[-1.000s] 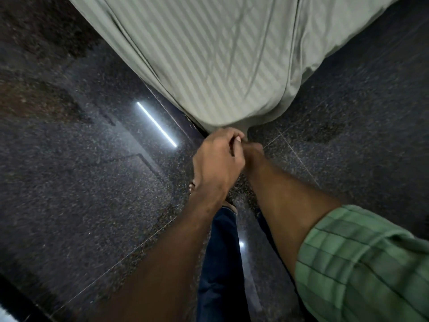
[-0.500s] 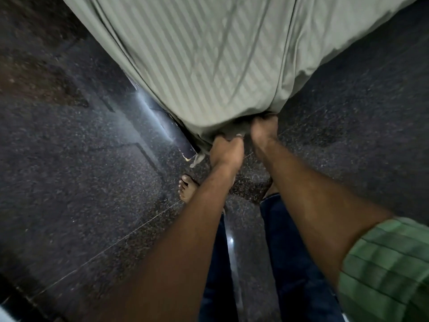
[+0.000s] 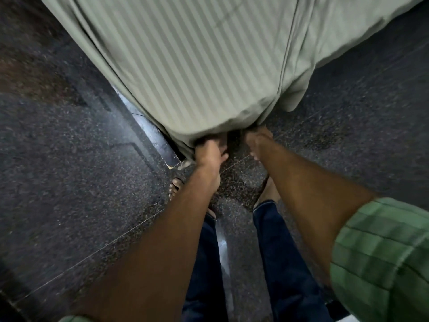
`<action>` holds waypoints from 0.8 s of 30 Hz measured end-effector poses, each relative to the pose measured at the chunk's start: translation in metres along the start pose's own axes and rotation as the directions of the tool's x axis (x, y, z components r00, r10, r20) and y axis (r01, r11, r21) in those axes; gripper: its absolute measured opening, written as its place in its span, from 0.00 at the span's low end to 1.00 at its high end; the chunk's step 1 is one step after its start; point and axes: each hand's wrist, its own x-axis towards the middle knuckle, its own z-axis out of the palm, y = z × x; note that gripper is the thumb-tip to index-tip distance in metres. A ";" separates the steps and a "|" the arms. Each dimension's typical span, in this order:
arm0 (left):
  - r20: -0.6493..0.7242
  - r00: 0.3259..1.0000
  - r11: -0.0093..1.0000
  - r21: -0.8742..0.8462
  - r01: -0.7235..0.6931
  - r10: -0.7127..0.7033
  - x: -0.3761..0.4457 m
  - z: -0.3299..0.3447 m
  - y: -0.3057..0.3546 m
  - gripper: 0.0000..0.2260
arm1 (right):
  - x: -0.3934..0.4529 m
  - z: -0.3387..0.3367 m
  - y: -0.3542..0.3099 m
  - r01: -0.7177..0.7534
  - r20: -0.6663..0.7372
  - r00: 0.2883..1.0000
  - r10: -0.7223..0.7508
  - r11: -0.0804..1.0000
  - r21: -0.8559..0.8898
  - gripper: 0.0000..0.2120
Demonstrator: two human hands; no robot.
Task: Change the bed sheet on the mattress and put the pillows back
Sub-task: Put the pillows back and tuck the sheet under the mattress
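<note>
Now spread apart since half a second ago — left hand [image 3: 210, 154] and right hand [image 3: 257, 139], fingers curled into bed sheet [image 3: 197, 73] corner hem, just above fingertips. Soft, light, slack — best gripped at hem.

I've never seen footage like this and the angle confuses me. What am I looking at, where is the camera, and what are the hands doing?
The camera sits on a person's head, looking down past their own arms. There is no machine, only bare hands. The pale striped bed sheet covers a mattress corner above a dark speckled floor. The left hand grips the sheet's lower edge at the corner. The right hand reaches under that edge beside it; its fingers are partly hidden. Below are the person's jeans and feet.
</note>
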 end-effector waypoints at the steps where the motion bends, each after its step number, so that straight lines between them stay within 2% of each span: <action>1: 0.000 0.999 0.977 -0.206 0.048 -0.049 0.003 0.003 0.003 0.13 | -0.002 0.000 0.000 -0.069 0.029 0.997 0.066 0.986 0.154 0.26; 2: 0.004 0.996 0.927 -0.365 0.085 -0.089 0.006 0.006 0.005 0.14 | -0.008 0.001 -0.001 -0.146 0.063 0.989 0.133 0.940 0.307 0.26; 4: 0.024 0.991 0.833 -0.538 0.127 -0.135 0.010 0.008 0.005 0.16 | -0.027 0.005 -0.006 -0.229 0.154 0.973 0.174 0.826 0.515 0.21; 6: 0.030 0.990 0.782 -0.610 0.129 -0.140 0.010 0.007 0.002 0.20 | -0.037 0.014 -0.010 -0.190 0.176 0.980 0.093 0.700 0.688 0.18; 8: 0.028 0.992 0.741 -0.662 0.112 -0.124 0.013 0.003 0.000 0.22 | -0.049 0.025 -0.016 -0.161 0.178 0.984 0.008 0.467 0.869 0.18; 10: 0.051 0.995 0.664 -0.741 0.097 -0.088 0.019 0.001 0.002 0.22 | -0.057 0.038 -0.024 -0.229 0.251 0.966 -0.058 0.253 0.940 0.18; 12: 0.074 0.997 0.562 -0.824 0.069 -0.014 0.027 0.003 0.006 0.23 | -0.056 0.047 -0.033 -0.310 0.326 0.935 -0.138 0.130 0.942 0.22; 15: 0.111 0.994 0.464 -0.881 0.091 0.016 0.027 0.011 0.009 0.26 | -0.039 0.053 -0.040 -0.373 0.376 0.901 -0.217 0.058 0.926 0.30; 18: 0.093 0.993 0.452 -0.884 0.117 -0.075 0.039 0.014 0.011 0.27 | -0.023 0.052 -0.044 -0.382 0.370 0.901 -0.228 -0.007 0.924 0.35; 20: 0.068 0.995 0.457 -0.884 0.096 -0.077 0.049 0.012 0.007 0.24 | -0.021 0.050 -0.046 -0.386 0.368 0.894 -0.256 -0.022 0.922 0.36; 22: 0.041 0.997 0.514 -0.855 0.066 -0.060 0.061 0.010 -0.001 0.17 | -0.020 0.046 -0.043 -0.401 0.380 0.877 -0.295 -0.011 0.916 0.35; 24: 0.039 0.996 0.634 -0.769 0.083 -0.084 0.068 0.003 -0.011 0.13 | -0.021 0.040 -0.035 -0.400 0.390 0.858 -0.334 0.042 0.916 0.35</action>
